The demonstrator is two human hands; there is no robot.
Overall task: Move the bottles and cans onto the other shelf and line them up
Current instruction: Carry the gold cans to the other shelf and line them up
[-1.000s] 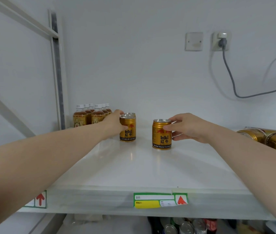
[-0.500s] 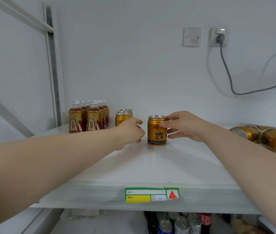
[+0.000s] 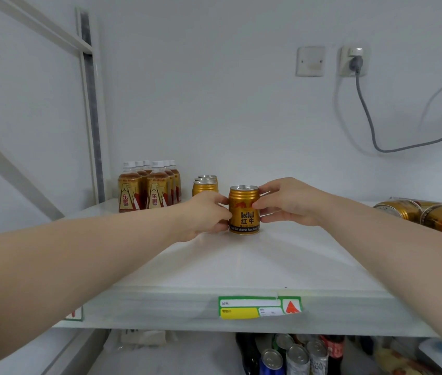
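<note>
A gold Red Bull can [image 3: 243, 211] stands upright in the middle of the white shelf [image 3: 241, 263]. My right hand [image 3: 287, 201] grips its right side near the top. My left hand [image 3: 206, 215] is curled against its left side, fingers touching it. Just behind my left hand a short row of gold cans [image 3: 205, 184] runs towards the wall. Left of them stand several brown tea bottles [image 3: 148, 188] with white caps, lined up in two rows at the shelf's back left.
Gold cans lying on their sides [image 3: 425, 215] sit at the shelf's right edge. The lower shelf holds more cans and dark bottles [image 3: 295, 355]. A grey cable [image 3: 392, 131] hangs from a wall socket. The rack's upright post [image 3: 91, 109] stands at left.
My left hand let go of a can in the back row and came right to the single can. My right hand slid that can left, closer to the row.
</note>
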